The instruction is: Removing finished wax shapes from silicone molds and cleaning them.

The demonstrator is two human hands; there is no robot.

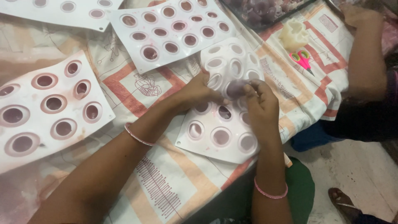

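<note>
Between both hands (232,97), a white mould (226,132) bends.

Left hand (198,92): forearm reaching in from lower left, fingers curled, pinching | Right hand (260,104): forearm rising from bottom edge, fingers bent, pinching close beside left | Wrists: one bangle each

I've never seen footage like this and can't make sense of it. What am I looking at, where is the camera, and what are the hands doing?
The single camera sits on a person's head, looking down at their own bare hands. The left hand and right hand bend up a white silicone mould with round cavities, pinching at a pale purple piece. Similar mould sheets lie on a patterned cloth, beside pink scissors and a cream flower-shaped piece. Another person's arm shows at the right.
</note>
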